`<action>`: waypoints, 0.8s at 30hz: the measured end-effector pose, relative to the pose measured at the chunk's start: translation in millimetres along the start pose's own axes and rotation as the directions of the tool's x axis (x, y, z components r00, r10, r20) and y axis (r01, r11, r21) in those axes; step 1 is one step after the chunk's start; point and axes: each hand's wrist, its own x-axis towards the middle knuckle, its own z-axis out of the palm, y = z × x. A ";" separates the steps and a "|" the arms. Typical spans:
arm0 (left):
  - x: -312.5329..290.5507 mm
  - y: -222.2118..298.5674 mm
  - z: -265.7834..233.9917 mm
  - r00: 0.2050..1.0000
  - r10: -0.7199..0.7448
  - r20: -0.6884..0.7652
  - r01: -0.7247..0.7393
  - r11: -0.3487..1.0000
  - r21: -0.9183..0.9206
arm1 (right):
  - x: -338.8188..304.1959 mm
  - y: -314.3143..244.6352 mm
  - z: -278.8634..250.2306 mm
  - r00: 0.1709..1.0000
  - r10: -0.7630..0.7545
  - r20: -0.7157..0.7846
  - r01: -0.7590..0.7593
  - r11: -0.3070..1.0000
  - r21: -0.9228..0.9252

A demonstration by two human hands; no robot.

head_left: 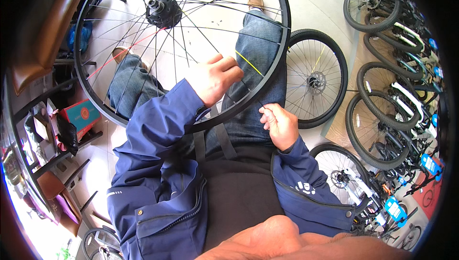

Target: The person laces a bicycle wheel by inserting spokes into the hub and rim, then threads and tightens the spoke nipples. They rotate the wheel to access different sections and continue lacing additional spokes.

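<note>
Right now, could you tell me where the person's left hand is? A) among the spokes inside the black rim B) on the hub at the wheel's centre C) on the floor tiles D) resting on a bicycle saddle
A: the left hand sits closed on the spokes inside the black rim, well away from the hub, while the right hand pinches something thin just outside the rim.

Bright daylight fills the room, and the pale floor (330,6) glares. Edges bend and turn black. The middle looks sharp.
</note>
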 end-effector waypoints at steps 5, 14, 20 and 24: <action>2.1 8.9 -5.0 0.993 0.113 -0.043 -0.109 0.991 0.073 | -3.7 1.7 7.4 0.995 0.020 -0.094 -0.015 0.998 0.057; 16.5 3.6 8.7 0.937 0.348 0.007 -0.348 0.937 -0.013 | -1.9 -2.3 15.3 0.977 -0.037 -0.211 0.054 0.996 0.075; 16.6 0.0 10.8 0.925 0.379 0.042 -0.380 0.924 0.034 | 2.2 -4.8 13.4 0.954 -0.173 -0.246 0.152 0.983 -0.102; 14.9 0.9 11.6 0.923 0.383 0.036 -0.384 0.919 0.087 | 2.3 -7.0 9.9 0.950 -0.227 -0.214 0.178 0.957 -0.228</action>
